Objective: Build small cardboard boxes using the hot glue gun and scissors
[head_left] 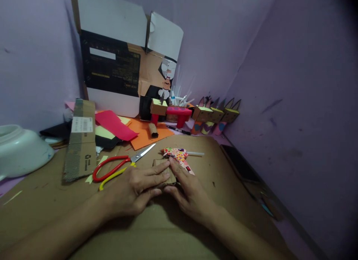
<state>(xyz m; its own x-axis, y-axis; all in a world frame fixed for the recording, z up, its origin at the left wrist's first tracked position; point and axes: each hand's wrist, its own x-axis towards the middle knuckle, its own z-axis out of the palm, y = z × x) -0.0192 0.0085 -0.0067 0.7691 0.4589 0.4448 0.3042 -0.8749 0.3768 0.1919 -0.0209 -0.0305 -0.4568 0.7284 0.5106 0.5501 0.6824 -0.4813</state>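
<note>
A small brown cardboard piece (160,163), box-like in shape, is between my two hands over the cardboard mat. My left hand (138,189) lies across its top and left side, fingers together and thumb at the near edge. My right hand (191,189) grips its right side, fingertips on top and thumb below. The fingers cover much of the piece. Just behind it lies a flower-patterned glue gun (176,153) with a clear glue stick in its back. Red-handled scissors (127,163) rest to the left, blades pointing away, beside a yellow handle (113,178).
Cardboard covers the table (179,230). A white bowl-like vessel (22,152) and a cardboard strip (81,140) stand left. Behind are coloured papers (116,127), a cardboard tube (153,130), small eared cardboard figures (203,113) and an opened carton (112,66). A dark phone-like slab (240,163) lies right.
</note>
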